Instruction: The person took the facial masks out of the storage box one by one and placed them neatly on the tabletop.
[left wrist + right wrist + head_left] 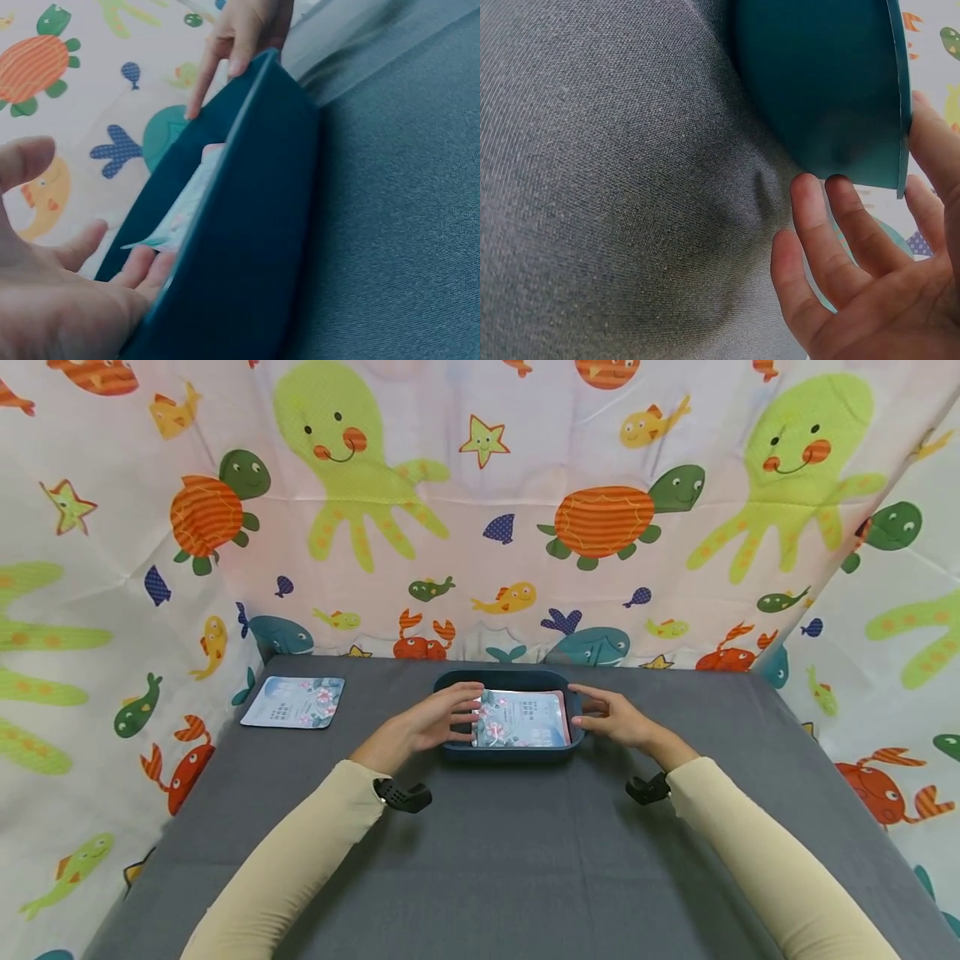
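A dark blue plastic bin (504, 757) stands near the back of the table. Inside it lies a light blue flat packet (521, 718) printed with flowers, with a pinkish edge of something beneath showing at its right. My left hand (444, 717) reaches over the bin's left end, fingers spread and their tips by the packet's left edge; the left wrist view shows two fingertips under that packet edge (176, 225). At the bin's right end, my right hand (615, 718) touches the rim and outer wall with loosely extended fingers (847, 210).
Another flat floral packet (295, 702) lies at the table's back left. Grey cloth (510, 877) covers the table. Curtains with sea-animal prints (480, 527) hang behind and at both sides. A black band (402, 795) is on each wrist.
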